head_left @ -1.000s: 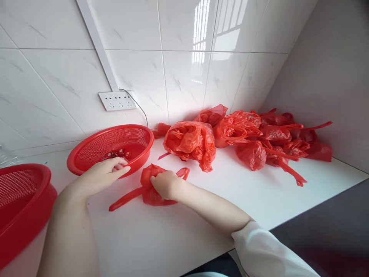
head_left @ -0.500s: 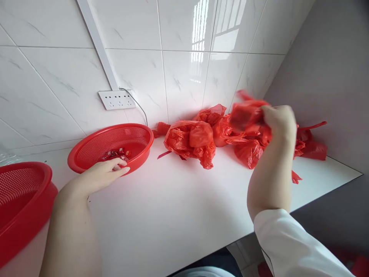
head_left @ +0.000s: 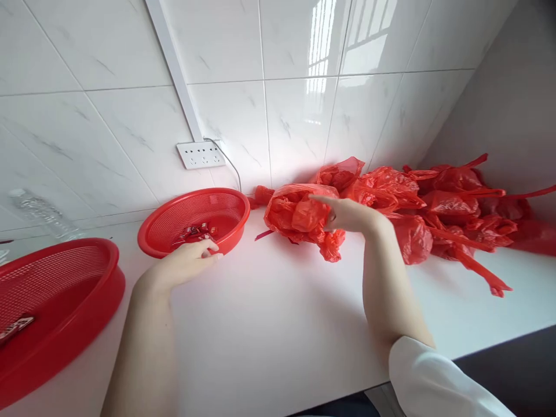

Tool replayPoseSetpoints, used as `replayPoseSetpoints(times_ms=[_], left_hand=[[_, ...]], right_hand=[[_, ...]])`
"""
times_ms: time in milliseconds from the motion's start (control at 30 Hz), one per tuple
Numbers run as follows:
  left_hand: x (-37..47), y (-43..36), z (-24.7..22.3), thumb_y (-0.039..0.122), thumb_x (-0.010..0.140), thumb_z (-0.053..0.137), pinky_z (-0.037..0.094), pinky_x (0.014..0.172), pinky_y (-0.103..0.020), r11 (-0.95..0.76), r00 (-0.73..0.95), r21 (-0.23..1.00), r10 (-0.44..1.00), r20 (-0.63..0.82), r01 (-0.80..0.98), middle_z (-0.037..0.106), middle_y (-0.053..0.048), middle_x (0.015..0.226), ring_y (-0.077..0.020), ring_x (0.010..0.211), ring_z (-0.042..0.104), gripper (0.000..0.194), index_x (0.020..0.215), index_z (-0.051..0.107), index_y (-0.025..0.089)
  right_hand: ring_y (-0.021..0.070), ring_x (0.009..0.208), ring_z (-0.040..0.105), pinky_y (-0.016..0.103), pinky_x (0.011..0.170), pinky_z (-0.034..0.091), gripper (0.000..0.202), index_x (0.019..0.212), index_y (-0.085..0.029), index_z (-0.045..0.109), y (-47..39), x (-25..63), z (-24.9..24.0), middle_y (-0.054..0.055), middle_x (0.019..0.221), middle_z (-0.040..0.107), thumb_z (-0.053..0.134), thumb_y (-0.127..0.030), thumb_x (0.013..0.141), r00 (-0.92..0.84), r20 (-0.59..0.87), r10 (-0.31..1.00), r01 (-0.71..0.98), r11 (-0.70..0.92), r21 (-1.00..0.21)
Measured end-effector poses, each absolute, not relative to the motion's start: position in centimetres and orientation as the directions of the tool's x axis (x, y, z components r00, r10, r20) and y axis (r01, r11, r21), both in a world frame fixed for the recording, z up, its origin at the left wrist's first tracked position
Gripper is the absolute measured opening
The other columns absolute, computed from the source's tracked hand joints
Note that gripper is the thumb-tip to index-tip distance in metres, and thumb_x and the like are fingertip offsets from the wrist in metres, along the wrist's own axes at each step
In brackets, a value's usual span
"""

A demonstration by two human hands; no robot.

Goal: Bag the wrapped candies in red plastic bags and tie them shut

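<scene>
My left hand [head_left: 189, 263] rests at the near rim of a red mesh basket [head_left: 234, 236], its thumb and forefinger apart. Small wrapped packets [head_left: 195, 233] lie in the basket, beside those fingers. Over on the right, my right hand [head_left: 347, 215] touches the side of an opened red plastic bag [head_left: 280, 202] with crumpled red bundles in it. One finger stretches across a rounded red bundle [head_left: 304, 215]; the lower fingers are partly hidden. Nothing is seen gripped in either hand.
A second red basket [head_left: 115, 263] stands at the left, with a patterned packet [head_left: 16, 329] inside. Behind it lies a clear plastic bottle [head_left: 47, 213]. Several red bags [head_left: 452, 202] are piled at the right by the grey wall. A power socket [head_left: 200, 155] is on the tiled wall.
My right hand has left the red bag it carried among the right-hand pile and moved left to the opened bag. My left hand stays at the basket rim. The view has shifted left.
</scene>
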State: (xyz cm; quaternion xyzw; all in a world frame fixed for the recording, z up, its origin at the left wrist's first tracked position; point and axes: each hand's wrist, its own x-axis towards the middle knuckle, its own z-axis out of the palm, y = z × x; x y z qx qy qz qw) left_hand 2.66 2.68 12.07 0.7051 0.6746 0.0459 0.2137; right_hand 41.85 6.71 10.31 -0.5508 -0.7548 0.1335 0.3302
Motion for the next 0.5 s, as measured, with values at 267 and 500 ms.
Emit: replayPoseSetpoints(times_ms=[267,500], left_hand=[[2.3,2.3,11.7,0.060,0.081,0.050,0.054,0.076,-0.034,0.002,0.087,0.365,0.970,-0.227,0.931,0.069,-0.006,0.118,-0.0289,0.101,0.067,0.045,0.111,0.068,0.032],[3.1,2.3,11.8,0.061,0.081,0.050,0.054,0.076,-0.035,0.013,0.089,0.368,0.962,-0.258,0.930,0.068,-0.008,0.120,-0.0295,0.102,0.067,0.048,0.113,0.068,0.030]], right_hand=[[0.0155,0.061,0.051,0.028,0.059,0.040,0.030,0.083,-0.018,0.065,8.1,38.8,10.5,0.002,0.066,0.058,0.039,-0.030,0.093,0.247,0.661,0.709,0.714,0.328,-0.619],[0.0422,0.133,0.044,0.060,0.101,0.039,0.068,0.148,-0.030,0.042,7.6,37.8,8.8,0.017,0.141,0.052,0.056,-0.057,0.086,-0.144,0.242,0.960,0.867,0.240,-0.437]])
